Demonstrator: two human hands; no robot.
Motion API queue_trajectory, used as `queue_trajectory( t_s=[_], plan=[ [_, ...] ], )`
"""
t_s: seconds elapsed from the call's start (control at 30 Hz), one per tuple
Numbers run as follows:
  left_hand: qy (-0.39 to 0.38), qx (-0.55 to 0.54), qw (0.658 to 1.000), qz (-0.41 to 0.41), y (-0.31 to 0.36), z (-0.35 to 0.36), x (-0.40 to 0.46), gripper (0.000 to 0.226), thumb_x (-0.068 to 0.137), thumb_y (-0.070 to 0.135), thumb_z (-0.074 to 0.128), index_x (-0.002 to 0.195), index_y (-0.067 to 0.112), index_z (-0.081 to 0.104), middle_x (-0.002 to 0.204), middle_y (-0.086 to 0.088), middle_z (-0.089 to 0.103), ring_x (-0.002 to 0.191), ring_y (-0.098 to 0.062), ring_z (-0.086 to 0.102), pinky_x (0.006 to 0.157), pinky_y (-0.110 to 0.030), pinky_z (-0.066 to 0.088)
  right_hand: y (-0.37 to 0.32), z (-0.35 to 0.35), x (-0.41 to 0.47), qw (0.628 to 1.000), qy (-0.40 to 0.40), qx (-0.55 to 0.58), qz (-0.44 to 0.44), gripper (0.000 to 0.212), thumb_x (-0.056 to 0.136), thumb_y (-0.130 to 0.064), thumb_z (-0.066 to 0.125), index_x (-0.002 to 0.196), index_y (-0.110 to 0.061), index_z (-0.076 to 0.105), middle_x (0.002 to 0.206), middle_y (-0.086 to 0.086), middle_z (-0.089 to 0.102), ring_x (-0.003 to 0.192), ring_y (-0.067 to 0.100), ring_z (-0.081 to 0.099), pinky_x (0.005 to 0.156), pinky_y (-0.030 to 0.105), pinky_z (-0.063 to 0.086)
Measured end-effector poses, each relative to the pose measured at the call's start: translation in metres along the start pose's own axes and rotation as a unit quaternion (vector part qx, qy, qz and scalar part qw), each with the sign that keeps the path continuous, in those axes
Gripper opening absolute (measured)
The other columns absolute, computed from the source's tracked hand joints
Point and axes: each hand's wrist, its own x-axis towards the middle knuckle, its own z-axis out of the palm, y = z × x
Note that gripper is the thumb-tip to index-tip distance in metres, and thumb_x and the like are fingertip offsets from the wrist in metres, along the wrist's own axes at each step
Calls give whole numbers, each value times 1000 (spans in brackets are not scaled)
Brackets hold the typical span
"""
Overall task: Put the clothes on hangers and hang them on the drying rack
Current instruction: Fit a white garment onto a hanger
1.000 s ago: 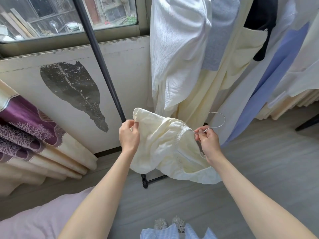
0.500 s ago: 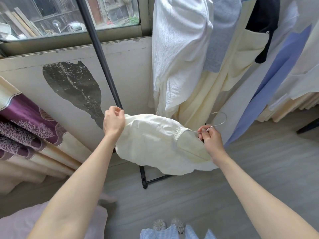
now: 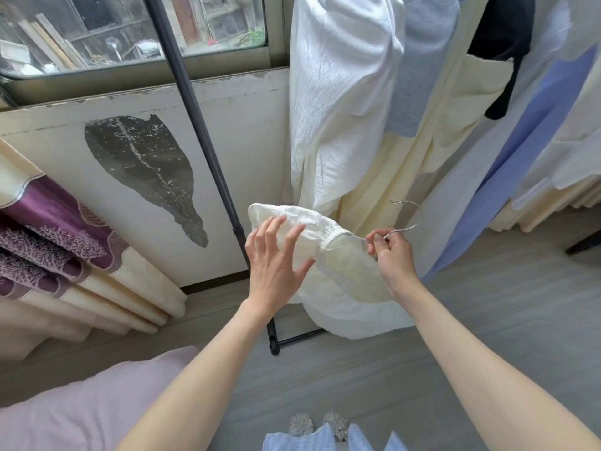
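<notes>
Left hand (image 3: 276, 258) now letting go, fingers spread over cream garment (image 3: 338, 275); right hand (image 3: 392, 255) still pinching wire hanger (image 3: 400, 227) — garment prob. seated, hanging on rack (image 3: 195, 115) next.

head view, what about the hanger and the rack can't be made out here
- Wire hanger: only the hook and neck show; the cream garment covers its shoulders.
- Right hand: its fingers hide the hanger's neck.
- Rack pole: the top rail is cut off by the upper edge.
- Left hand: hides the cloth behind it.

Soft even daylight from the window (image 3: 136, 30) at upper left, faint shadows on the floor (image 3: 487, 320), no glare, sharp centre, wide-angle bending at edges
</notes>
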Motion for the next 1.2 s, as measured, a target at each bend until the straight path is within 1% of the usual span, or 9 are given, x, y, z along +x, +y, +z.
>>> queue_trajectory(
  t_s=[0.17,0.37,0.5,0.73,0.87,0.97,1.07,1.13,1.2],
  plan=[
    [90,36,993,70,-7,-3,19,8,76,23,67,83,24,63,113,2,51,113,-25,44,103,-49,24,-2,-3,-3,1000,-17,-13,-5,31,96,-5,38,72,-20,50,63,-4,48,63,9,47,70,23,38],
    [-5,-86,995,-56,-3,-29,39,22,87,4,48,91,25,43,81,-3,64,67,-31,60,69,-39,49,2,-7,-4,981,-40,-176,-67,35,94,-5,39,67,-26,47,60,-9,46,64,13,46,81,35,37],
    [-47,-77,991,-102,-16,-34,39,8,96,21,43,95,29,42,92,-6,64,73,-38,59,63,-41,48,-1,-11,-6,938,-107,-304,-126,26,94,-4,40,77,-17,55,59,-14,41,72,17,41,90,39,30],
    [-96,-81,980,-156,-42,-38,27,25,90,34,55,110,20,62,112,-3,57,106,-25,52,87,-39,37,-7,-12,-5,988,-31,-122,-84,35,95,-3,38,68,-23,48,59,-4,43,57,10,41,57,20,32],
    [-107,-154,968,-163,-38,-38,10,62,79,57,51,130,23,47,129,-2,47,122,-19,42,97,-37,34,-1,-10,-3,994,-10,-93,-56,36,96,-3,37,68,-23,48,60,-4,44,59,10,42,61,22,34],
    [-146,-257,909,-294,-34,-30,0,79,81,39,67,143,23,21,135,-1,42,123,-17,41,103,-38,34,-3,-10,-3,998,13,-49,-41,35,97,-2,36,69,-20,47,62,-2,44,58,8,41,52,9,34],
    [-118,-235,902,-343,-34,-26,-2,13,93,19,52,103,11,54,86,-2,58,83,-23,54,74,-35,40,-6,-10,-3,998,34,-35,-39,35,96,0,35,69,-20,46,63,-2,44,59,8,41,52,8,34],
    [-54,-204,916,-342,-37,-32,2,23,95,15,45,73,11,48,65,-3,52,65,-23,46,64,-32,34,-2,-14,0,997,41,-63,-35,35,96,-4,37,69,-23,46,64,-5,46,62,11,43,62,16,38],
    [-18,-170,917,-361,-46,-41,9,22,96,15,42,84,12,60,78,-7,62,75,-28,51,71,-34,39,3,-21,1,992,38,-114,-27,34,96,-8,39,69,-27,45,66,-9,48,67,16,46,72,31,39]
  ],
)
